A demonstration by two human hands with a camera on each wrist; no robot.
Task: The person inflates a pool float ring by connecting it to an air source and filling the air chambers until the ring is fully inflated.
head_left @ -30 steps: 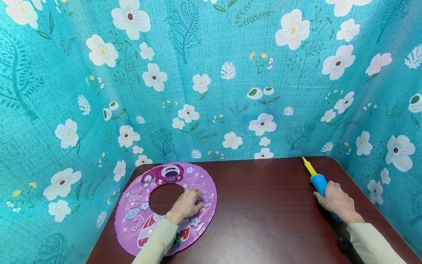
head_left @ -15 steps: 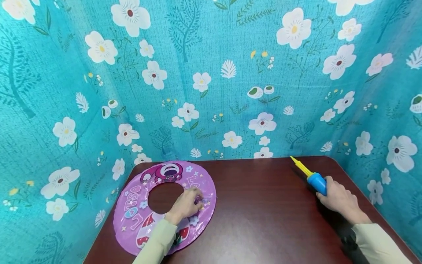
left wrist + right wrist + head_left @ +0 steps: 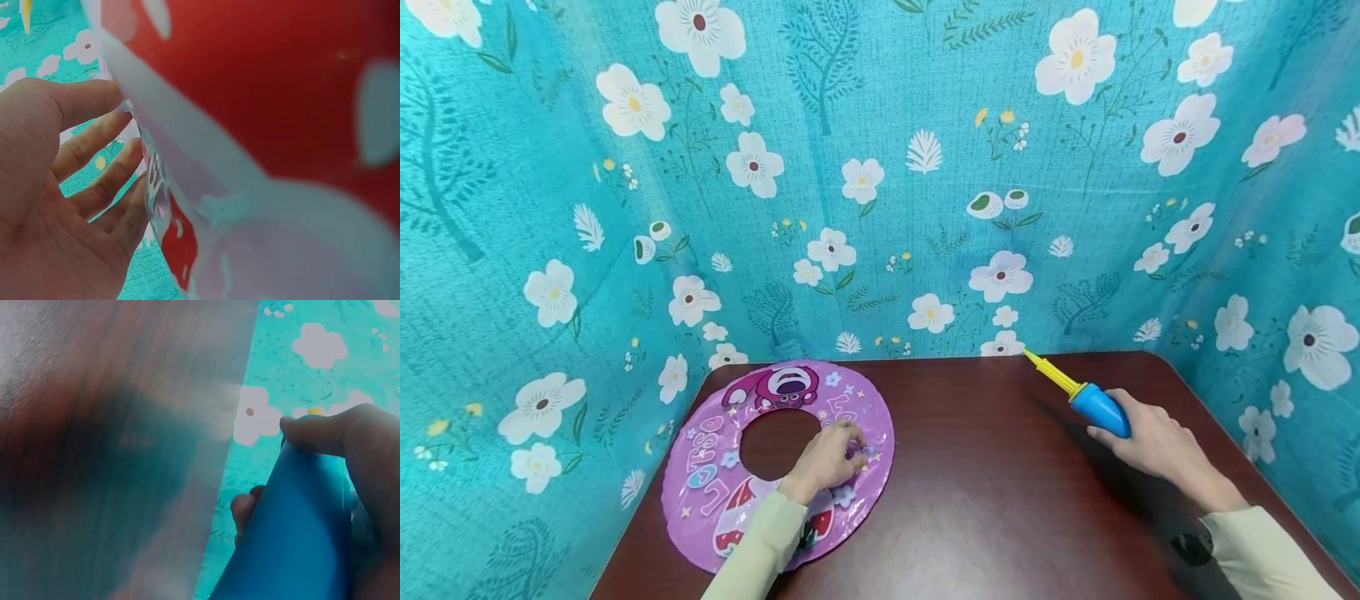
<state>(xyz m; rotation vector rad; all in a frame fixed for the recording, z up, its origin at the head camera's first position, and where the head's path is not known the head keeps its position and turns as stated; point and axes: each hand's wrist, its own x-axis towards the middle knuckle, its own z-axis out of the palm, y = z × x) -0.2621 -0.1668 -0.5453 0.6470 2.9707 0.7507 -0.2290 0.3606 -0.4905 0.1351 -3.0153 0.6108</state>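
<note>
A purple inflatable swim ring (image 3: pixel 696 500) with cartoon print lies on the table at the left, looking puffed up. My left hand (image 3: pixel 827 457) is over its right side, with thumb and forefinger pinching a small clear bit of plastic on the ring, apparently its valve. In the left wrist view the thumb (image 3: pixel 94 100) meets the forefinger at the ring's surface, while the other fingers lie along it. My right hand (image 3: pixel 1157 437) grips a blue hand pump (image 3: pixel 1101 408) with a yellow nozzle (image 3: pixel 1051 372), raised over the table's right side and pointing up-left. The nozzle tip is apart from the ring.
The dark brown wooden table (image 3: pixel 970 467) spans the space between the hands. A turquoise flowered cloth (image 3: pixel 880 225) hangs behind the table and along both sides. Black wrist gear (image 3: pixel 1193 547) sits at the right sleeve.
My right hand has lifted the pump off the table and shifted it left, its nozzle swinging further to the left. The left hand stays on the swim ring.
</note>
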